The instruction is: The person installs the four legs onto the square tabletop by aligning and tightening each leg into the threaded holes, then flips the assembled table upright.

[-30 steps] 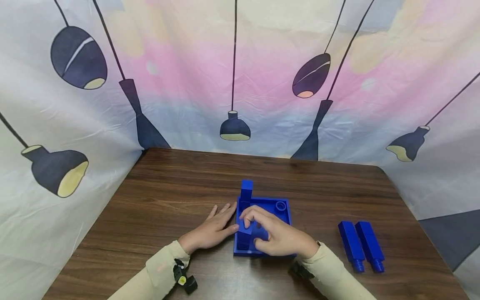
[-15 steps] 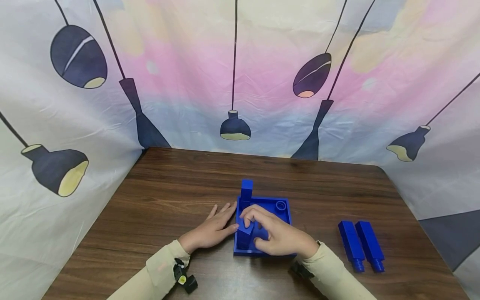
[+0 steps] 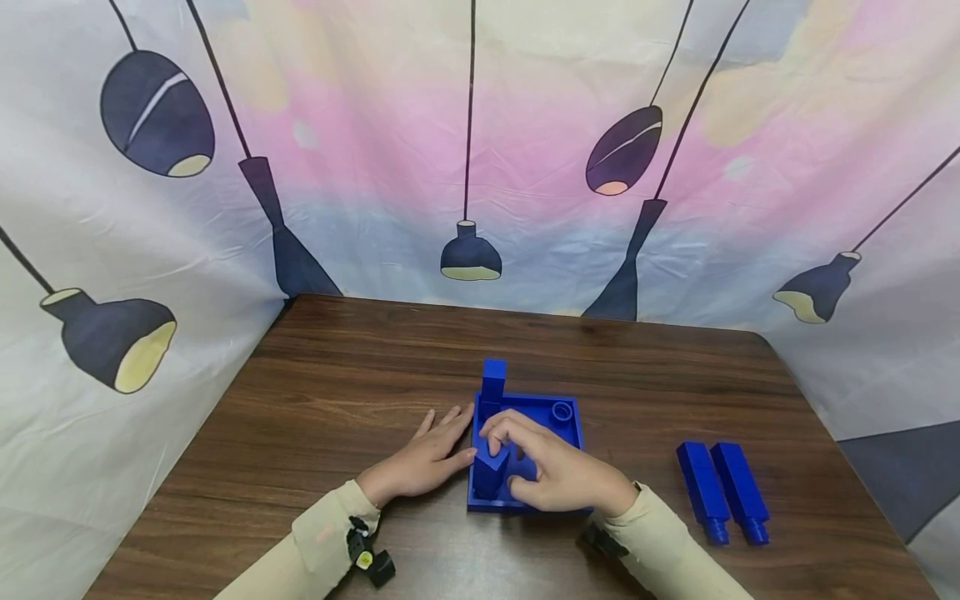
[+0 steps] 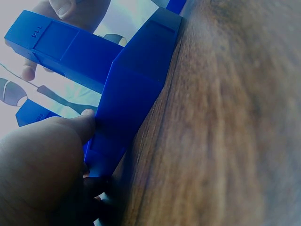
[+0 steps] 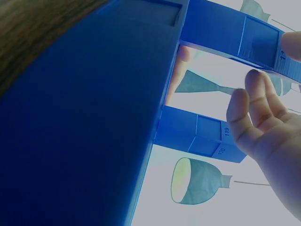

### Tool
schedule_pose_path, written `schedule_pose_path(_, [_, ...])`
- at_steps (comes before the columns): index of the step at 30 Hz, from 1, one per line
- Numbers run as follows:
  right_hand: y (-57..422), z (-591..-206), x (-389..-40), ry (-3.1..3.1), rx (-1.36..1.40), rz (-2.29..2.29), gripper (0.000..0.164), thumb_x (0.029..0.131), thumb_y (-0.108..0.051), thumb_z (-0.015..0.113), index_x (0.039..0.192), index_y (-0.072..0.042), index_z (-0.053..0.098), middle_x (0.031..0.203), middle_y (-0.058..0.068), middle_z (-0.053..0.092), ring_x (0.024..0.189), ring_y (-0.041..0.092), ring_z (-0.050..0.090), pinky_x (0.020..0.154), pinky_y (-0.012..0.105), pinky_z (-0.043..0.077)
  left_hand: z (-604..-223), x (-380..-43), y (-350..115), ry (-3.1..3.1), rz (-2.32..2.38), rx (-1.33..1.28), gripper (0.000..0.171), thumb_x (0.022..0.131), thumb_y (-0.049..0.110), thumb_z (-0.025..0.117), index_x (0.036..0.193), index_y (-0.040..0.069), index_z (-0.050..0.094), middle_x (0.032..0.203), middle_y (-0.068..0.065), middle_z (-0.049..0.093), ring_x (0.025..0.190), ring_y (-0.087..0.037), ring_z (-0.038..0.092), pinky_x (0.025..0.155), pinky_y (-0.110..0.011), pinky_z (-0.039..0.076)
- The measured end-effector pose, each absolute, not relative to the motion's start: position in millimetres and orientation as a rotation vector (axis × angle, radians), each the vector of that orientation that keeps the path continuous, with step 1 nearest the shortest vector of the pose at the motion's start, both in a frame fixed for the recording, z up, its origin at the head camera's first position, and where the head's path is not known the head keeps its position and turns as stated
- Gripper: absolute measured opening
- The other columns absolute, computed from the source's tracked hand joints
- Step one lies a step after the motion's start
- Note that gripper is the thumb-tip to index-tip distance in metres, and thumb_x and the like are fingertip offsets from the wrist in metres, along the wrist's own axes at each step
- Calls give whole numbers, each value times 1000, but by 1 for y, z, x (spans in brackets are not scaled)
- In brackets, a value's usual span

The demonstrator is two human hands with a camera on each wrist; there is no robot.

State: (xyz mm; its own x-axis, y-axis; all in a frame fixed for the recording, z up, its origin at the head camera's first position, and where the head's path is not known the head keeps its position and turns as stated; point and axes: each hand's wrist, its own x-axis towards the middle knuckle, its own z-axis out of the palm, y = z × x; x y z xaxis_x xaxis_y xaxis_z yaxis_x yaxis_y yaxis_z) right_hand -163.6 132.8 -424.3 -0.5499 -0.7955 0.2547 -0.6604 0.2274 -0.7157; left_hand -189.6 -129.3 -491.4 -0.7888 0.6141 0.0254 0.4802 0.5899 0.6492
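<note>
A shallow blue square tray (image 3: 578, 433) with raised rims lies on the table. My left hand (image 3: 420, 468) rests beside it, fingers straight, thumb (image 4: 84, 123) against its left side. A blue square post (image 3: 489, 482) stands upright at the tray's near left corner, with raised numbers near its top in the left wrist view. My right hand (image 3: 558, 473) reaches over the tray and pinches this post near the top; its index finger is bent over the upper end. A second blue post (image 3: 492, 382) stands at the far left corner. A round socket (image 3: 562, 412) shows at the far right.
Two more blue posts (image 3: 702, 483) lie side by side on the wooden table (image 3: 360, 358) to the right, threaded ends toward me. A cloth backdrop (image 3: 390, 150) printed with hanging lamps closes off the back and sides.
The near left post has turned a little about its upright axis, so one corner of its top now points more toward me. Both hands have stayed in nearly the same place.
</note>
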Motion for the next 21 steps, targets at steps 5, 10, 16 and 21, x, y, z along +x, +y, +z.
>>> schedule_pose_path(5, [134,-425,-165,2290,-1414,-1239,44,86,11,62,113,-19,44,147,11,51,121,20,53,66,30,48,-491,-190,-129,2614,979,913,75,113,42,48,166,-4,20,170,-21,28,160,-40,17,127,-64,-3])
schedule_pose_path(10, [134,-425,-165,2280,-1410,-1236,44,86,12,62,113,-19,44,149,10,50,116,19,54,57,29,44,-491,-190,-129,2613,975,915,75,113,41,47,166,-4,20,170,-21,28,160,-39,17,127,-64,-2])
schedule_pose_path(16, [134,-425,-165,2297,-1434,-1217,44,86,11,62,113,-19,44,149,6,50,118,18,53,77,49,52,-492,-190,-130,2613,969,919,75,113,42,47,166,-3,19,170,-21,27,160,-39,16,127,-64,-2])
schedule_pose_path(21, [134,-425,-164,2307,-1402,-1221,45,87,10,62,113,-22,44,148,2,51,119,18,53,81,38,51,-492,-189,-130,2612,970,919,75,113,43,46,166,-3,19,170,-21,27,160,-39,16,127,-64,-3])
